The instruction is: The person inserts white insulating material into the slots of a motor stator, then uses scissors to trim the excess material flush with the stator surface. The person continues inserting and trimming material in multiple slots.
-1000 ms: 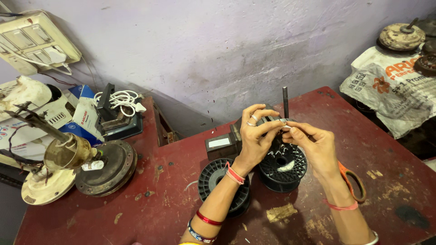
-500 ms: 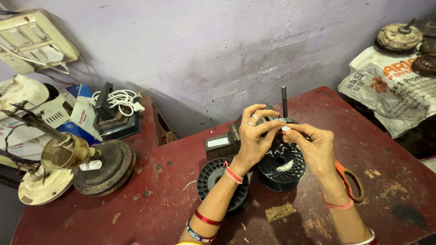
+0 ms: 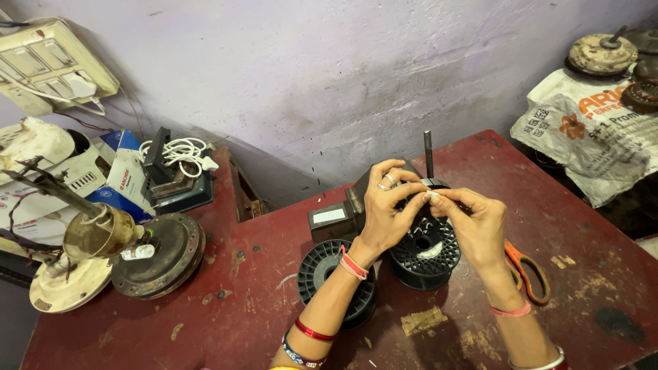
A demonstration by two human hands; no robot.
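Both hands meet over the black spool (image 3: 426, 252), which stands on the red table (image 3: 260, 253) around a thin dark vertical rod (image 3: 428, 154). Left hand (image 3: 385, 205): fingers curled, thumb and forefinger pressed together at the top of the spool, a ring on one finger; what they pinch is too small to tell. Right hand (image 3: 478, 226): fingertips bunched and touching the left hand's fingertips just above the spool's hub, pinching something fine that can't be made out. Second black spool (image 3: 329, 270) lies flat just left of the first, partly under the left wrist. Orange-handled scissors (image 3: 528, 270) lie just right of the spool, behind the right wrist. Small dark box with a white label (image 3: 332, 219) sits left of the spool, touching the left hand's back side. Fan motor with shaft (image 3: 161, 253) well left of the spool, near the table's edge. White sack (image 3: 582, 130) well to the right, beyond the table
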